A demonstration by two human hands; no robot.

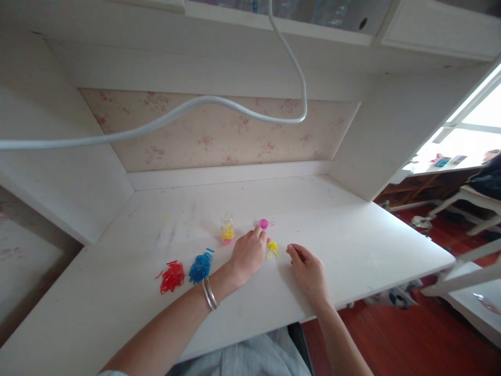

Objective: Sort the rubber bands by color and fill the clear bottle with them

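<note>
A small pile of yellow rubber bands lies on the white desk between my hands. My left hand, a silver bangle at its wrist, is at the pile's left edge with its fingers bent and closed; whatever they grip is hidden. To the right of the pile, my right hand has its thumb and fingertips pinched together, and anything in them is too small to make out. Beyond my left hand stands a small clear jar with yellow bands inside and pink at its bottom. A pink lid with a loop rests just past my left fingers.
Blue rubber bands and red rubber bands lie in two heaps left of my left forearm. A white cable hangs across the upper view. The white desk has a raised back and side panels; its right edge drops to a red floor.
</note>
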